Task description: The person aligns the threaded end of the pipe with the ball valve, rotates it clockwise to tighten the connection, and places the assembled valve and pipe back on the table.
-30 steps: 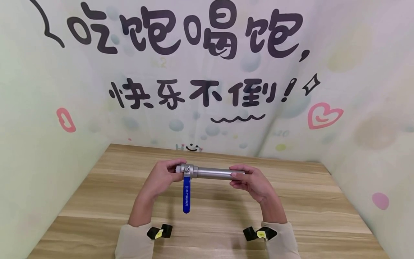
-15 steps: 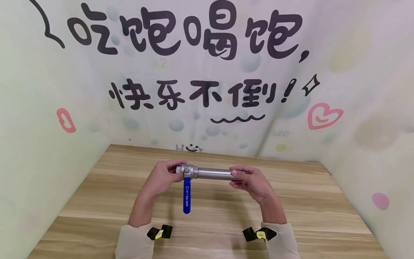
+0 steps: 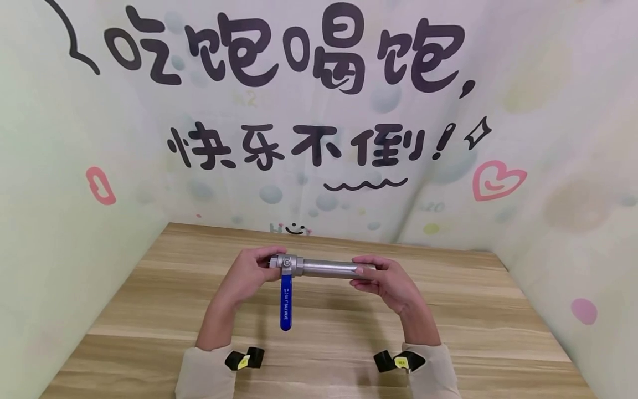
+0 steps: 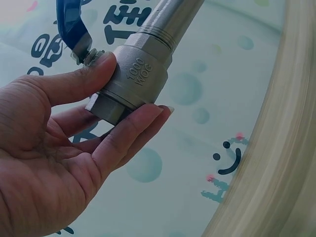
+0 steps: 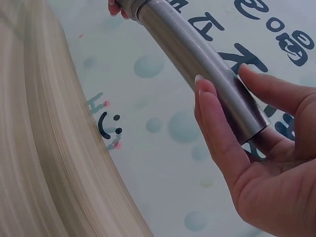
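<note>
A metal ball valve (image 3: 292, 265) joined to a straight metal pipe (image 3: 326, 269) is held level above the table. The valve's blue lever handle (image 3: 286, 302) points toward the person. My left hand (image 3: 247, 276) grips the valve's hexagonal end between thumb and fingers; in the left wrist view the valve body (image 4: 133, 74) reads "1000 WOG". My right hand (image 3: 394, 281) holds the pipe's free end between thumb and fingers. In the right wrist view that pipe (image 5: 197, 59) ends close to the palm, and a few threads show where it enters the valve.
Beneath both hands lies a wood-grain table (image 3: 319, 338). A pale printed backdrop (image 3: 319, 199) with black lettering rises behind it and along both sides. Black wrist mounts with yellow labels (image 3: 243, 361) sit at both beige sleeves (image 3: 433, 371).
The valve and pipe stay in both hands with almost no movement. The whole head view has shifted by a few pixels.
</note>
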Demonstrator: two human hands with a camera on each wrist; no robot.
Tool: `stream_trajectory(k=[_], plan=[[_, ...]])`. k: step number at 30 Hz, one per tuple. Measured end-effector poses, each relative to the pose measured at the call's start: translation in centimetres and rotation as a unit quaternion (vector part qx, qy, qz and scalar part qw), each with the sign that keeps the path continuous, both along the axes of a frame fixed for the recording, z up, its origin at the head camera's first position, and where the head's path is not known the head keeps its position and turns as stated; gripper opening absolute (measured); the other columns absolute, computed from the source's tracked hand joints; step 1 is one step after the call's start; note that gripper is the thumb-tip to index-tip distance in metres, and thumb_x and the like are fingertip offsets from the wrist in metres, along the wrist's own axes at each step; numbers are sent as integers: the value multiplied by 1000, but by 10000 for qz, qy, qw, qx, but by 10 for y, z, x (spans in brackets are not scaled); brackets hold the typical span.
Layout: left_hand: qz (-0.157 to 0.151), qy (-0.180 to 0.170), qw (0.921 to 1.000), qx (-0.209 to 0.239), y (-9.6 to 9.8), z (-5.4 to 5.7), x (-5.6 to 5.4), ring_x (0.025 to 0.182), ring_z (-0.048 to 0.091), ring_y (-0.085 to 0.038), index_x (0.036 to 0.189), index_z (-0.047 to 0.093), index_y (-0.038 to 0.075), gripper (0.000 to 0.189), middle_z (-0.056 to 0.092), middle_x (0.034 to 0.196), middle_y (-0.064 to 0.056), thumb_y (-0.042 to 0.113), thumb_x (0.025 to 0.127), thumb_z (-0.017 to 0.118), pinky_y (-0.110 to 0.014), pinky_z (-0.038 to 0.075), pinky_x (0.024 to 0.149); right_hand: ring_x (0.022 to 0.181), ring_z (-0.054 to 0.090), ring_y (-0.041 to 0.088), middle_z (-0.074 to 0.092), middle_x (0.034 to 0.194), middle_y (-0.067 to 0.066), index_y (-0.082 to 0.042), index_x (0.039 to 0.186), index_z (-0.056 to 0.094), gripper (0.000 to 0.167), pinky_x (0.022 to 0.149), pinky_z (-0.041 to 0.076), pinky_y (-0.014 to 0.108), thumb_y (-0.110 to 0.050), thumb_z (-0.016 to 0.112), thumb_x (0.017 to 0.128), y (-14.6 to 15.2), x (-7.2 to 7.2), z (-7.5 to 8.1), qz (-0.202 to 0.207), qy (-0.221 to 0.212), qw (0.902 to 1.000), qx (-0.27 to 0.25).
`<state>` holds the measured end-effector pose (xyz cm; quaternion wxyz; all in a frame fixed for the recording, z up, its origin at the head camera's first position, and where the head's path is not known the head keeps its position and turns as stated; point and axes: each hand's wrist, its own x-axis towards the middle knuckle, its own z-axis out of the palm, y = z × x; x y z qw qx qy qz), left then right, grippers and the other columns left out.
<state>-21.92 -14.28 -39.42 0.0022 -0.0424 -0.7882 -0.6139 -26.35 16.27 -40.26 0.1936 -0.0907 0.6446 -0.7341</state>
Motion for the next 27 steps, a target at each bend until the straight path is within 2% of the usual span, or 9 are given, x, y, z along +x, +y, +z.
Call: stream_trajectory(k=[4, 7, 20, 27], plan=[[12, -5, 10000, -36, 0, -1, 0, 92, 63, -22, 124, 65, 5, 40, 63, 117, -18, -5, 85, 65, -32, 54, 79, 85, 71, 23, 54, 111, 15, -9, 110, 68, 33, 81, 57, 33, 12, 61, 85, 2, 0, -2, 116, 76, 9995, -291], [41, -10, 10000, -48, -1, -1, -1, 92, 62, -23, 125, 65, 5, 41, 62, 118, -19, -5, 85, 64, -32, 54, 79, 87, 71, 24, 54, 112, 16, -11, 108, 69, 38, 83, 56, 34, 16, 59, 83, 2, 0, -2, 226, 113, 9988, -426], [92, -117, 9999, -4, -2, -6, -4, 92, 61, -22, 128, 63, 5, 44, 61, 118, -19, -5, 85, 64, -30, 53, 78, 89, 70, 25, 48, 118, 19, -9, 111, 66, 33, 84, 55, 32, 12, 57, 88, 1, -2, -3, 146, -119, 9985, -504], [156, -174, 9997, -68, -2, -7, -4, 90, 60, -22, 128, 63, 6, 44, 62, 118, -19, -5, 85, 64, -30, 52, 77, 87, 70, 25, 46, 120, 22, -8, 110, 66, 29, 82, 56, 32, 10, 59, 88, -1, -2, -4, 55, -173, 9991, -383]])
